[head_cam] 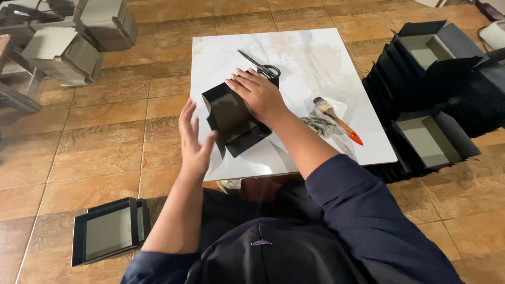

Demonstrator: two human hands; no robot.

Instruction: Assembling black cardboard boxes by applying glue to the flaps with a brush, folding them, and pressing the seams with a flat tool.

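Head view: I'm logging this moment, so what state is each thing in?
Black box: open side up, on the white board.
Right hand: flat on the box.
Left hand: open, beside the box.
Scissors: shut, lying flat.
Brush: lying on the board.

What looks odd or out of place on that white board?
Little stands out. The black box lies at a slant under the right hand, and a crumpled rag sits beside the paintbrush. The scissors lie open. No spill or damage is visible.
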